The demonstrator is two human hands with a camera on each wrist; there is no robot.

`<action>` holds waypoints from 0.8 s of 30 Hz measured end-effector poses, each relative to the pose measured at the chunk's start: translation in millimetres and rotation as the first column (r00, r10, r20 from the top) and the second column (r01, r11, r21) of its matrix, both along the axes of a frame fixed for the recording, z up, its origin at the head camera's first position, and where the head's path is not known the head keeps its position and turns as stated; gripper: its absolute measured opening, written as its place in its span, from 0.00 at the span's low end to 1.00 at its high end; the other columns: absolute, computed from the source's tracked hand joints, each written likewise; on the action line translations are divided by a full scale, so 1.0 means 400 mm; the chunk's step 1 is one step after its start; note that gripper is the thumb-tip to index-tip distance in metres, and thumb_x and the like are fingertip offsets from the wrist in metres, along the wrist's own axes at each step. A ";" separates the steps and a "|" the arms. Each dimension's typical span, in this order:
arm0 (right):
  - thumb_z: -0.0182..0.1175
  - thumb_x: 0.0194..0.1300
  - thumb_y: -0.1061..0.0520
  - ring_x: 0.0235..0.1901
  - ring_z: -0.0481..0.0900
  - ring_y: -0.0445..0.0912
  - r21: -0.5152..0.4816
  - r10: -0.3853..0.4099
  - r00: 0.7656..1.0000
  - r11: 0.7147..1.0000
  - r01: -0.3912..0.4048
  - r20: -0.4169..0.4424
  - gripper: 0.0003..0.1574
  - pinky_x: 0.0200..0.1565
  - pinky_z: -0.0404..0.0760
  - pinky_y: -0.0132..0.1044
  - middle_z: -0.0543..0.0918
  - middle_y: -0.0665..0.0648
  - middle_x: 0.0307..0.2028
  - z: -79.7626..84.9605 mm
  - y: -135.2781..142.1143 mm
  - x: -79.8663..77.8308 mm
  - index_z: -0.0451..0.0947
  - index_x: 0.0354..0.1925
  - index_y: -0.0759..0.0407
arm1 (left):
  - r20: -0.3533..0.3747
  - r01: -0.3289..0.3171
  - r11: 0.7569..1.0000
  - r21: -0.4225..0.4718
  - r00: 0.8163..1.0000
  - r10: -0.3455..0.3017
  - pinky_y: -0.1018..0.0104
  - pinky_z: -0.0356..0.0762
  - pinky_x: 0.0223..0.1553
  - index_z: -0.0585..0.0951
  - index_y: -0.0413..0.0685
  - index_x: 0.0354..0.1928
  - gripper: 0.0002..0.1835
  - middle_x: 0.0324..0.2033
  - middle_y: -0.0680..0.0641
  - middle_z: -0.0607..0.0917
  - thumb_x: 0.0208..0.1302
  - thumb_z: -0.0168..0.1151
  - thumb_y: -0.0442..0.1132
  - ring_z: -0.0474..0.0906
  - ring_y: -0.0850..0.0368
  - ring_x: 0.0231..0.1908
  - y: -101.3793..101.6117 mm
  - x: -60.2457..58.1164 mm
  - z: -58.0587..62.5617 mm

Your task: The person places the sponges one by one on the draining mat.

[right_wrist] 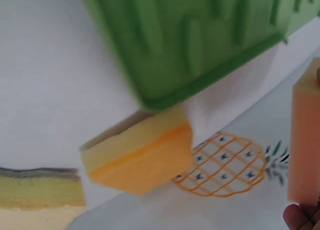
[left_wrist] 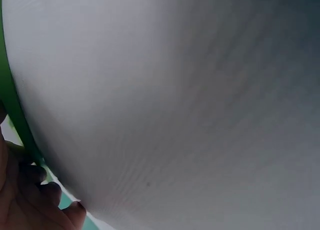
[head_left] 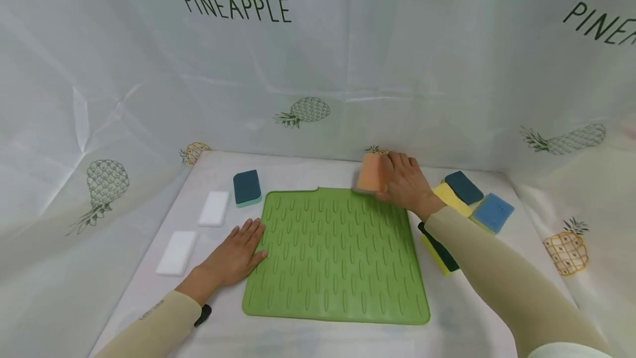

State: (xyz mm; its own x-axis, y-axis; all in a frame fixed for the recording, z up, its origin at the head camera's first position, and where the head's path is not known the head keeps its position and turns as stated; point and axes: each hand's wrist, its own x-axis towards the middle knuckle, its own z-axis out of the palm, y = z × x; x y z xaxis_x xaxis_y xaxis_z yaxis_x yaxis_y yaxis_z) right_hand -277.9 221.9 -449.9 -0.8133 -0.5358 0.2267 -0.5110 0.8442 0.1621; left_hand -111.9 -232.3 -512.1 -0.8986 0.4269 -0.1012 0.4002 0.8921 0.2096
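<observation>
My right hand (head_left: 404,181) grips an orange sponge (head_left: 372,171) with a greyish underside at the far edge of a green ridged mat (head_left: 333,258). In the right wrist view the held orange sponge (right_wrist: 305,145) stands at the right border, a fingertip (right_wrist: 299,217) at its lower end. My left hand (head_left: 236,256) rests flat at the mat's left edge, fingers straight and thumb over the rim. The left wrist view shows curled-looking fingertips (left_wrist: 50,195) beside the mat's green edge (left_wrist: 12,89). A yellow-orange sponge (right_wrist: 142,152) lies by a mat corner in the right wrist view.
Left of the mat lie a dark teal sponge (head_left: 247,187) and two white sponges (head_left: 215,209). Right of it are a yellow sponge (head_left: 453,199), a dark-topped one (head_left: 464,187), a blue one (head_left: 493,210) and a dark-and-yellow one (head_left: 439,250). A pineapple-print sheet (head_left: 308,59) rises behind.
</observation>
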 end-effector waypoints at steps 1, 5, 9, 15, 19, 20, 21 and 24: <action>0.70 0.62 0.31 0.65 0.68 0.67 -0.001 0.015 1.000 1.000 -0.015 -0.018 0.63 0.63 0.74 0.65 0.67 0.73 0.67 0.000 -0.006 0.003 0.60 0.73 0.73 | -0.001 -0.002 1.000 0.001 1.000 0.002 0.34 0.57 0.78 0.59 0.32 0.80 0.38 0.81 0.32 0.59 0.83 0.53 0.52 0.52 0.32 0.81 0.000 0.000 0.001; 0.73 0.58 0.30 0.62 0.71 0.67 -0.007 0.069 0.992 0.998 -0.070 -0.103 0.63 0.59 0.76 0.63 0.70 0.72 0.64 -0.002 -0.032 0.016 0.64 0.70 0.73 | 0.004 -0.012 1.000 -0.002 1.000 0.012 0.33 0.56 0.78 0.59 0.31 0.80 0.38 0.81 0.31 0.58 0.83 0.52 0.52 0.52 0.32 0.81 0.001 -0.001 0.000; 0.75 0.55 0.28 0.61 0.73 0.65 0.006 0.106 0.984 0.994 -0.106 -0.140 0.65 0.59 0.77 0.61 0.73 0.71 0.63 -0.004 -0.066 0.032 0.66 0.70 0.72 | 0.016 -0.017 1.000 -0.005 1.000 0.017 0.33 0.56 0.78 0.58 0.31 0.81 0.38 0.81 0.31 0.58 0.83 0.52 0.52 0.52 0.33 0.81 0.002 -0.001 -0.001; 0.74 0.57 0.27 0.62 0.72 0.64 0.040 0.100 0.993 0.994 -0.097 -0.066 0.65 0.63 0.76 0.59 0.71 0.70 0.65 -0.010 -0.118 0.053 0.64 0.71 0.69 | 0.021 -0.010 1.000 0.000 1.000 0.010 0.34 0.56 0.78 0.58 0.32 0.81 0.38 0.81 0.32 0.57 0.83 0.52 0.52 0.52 0.33 0.81 0.002 0.000 0.001; 0.72 0.58 0.26 0.62 0.73 0.62 0.029 0.094 0.995 0.995 -0.093 -0.033 0.64 0.62 0.77 0.58 0.71 0.69 0.65 -0.018 -0.154 0.064 0.63 0.72 0.68 | 0.019 -0.005 1.000 0.000 1.000 0.005 0.34 0.56 0.78 0.59 0.32 0.81 0.38 0.82 0.33 0.57 0.83 0.51 0.52 0.52 0.34 0.81 0.002 -0.001 0.000; 0.72 0.58 0.26 0.62 0.73 0.62 0.019 0.096 0.995 0.995 -0.095 -0.022 0.64 0.62 0.77 0.58 0.71 0.68 0.65 -0.020 -0.164 0.067 0.63 0.72 0.68 | 0.018 -0.005 1.000 -0.002 1.000 0.005 0.34 0.56 0.78 0.59 0.32 0.81 0.38 0.82 0.33 0.57 0.83 0.51 0.52 0.52 0.34 0.81 0.002 -0.001 -0.001; 0.72 0.59 0.27 0.62 0.73 0.62 0.004 0.099 0.995 0.995 -0.099 -0.008 0.63 0.62 0.77 0.58 0.71 0.68 0.65 -0.022 -0.175 0.069 0.63 0.72 0.68 | 0.017 -0.005 1.000 -0.002 1.000 0.005 0.34 0.56 0.78 0.59 0.32 0.81 0.38 0.82 0.33 0.57 0.83 0.51 0.52 0.52 0.34 0.81 0.002 -0.001 -0.002; 0.71 0.60 0.28 0.61 0.72 0.61 -0.040 0.123 0.992 0.992 -0.122 0.022 0.61 0.61 0.77 0.58 0.71 0.68 0.65 -0.025 -0.211 0.077 0.64 0.72 0.68 | 0.012 -0.004 1.000 -0.001 1.000 0.004 0.34 0.56 0.78 0.59 0.32 0.81 0.38 0.81 0.33 0.58 0.83 0.52 0.52 0.52 0.34 0.81 0.001 -0.001 -0.007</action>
State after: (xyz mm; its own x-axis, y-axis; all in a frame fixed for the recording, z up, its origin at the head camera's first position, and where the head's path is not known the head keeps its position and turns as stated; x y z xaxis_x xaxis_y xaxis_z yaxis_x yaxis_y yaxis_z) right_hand -247.0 137.7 -459.7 -0.7475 -0.6232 0.2300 -0.6146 0.7802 0.1164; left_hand -112.4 -231.9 -514.7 -0.8992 0.4229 -0.1126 0.3938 0.8941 0.2134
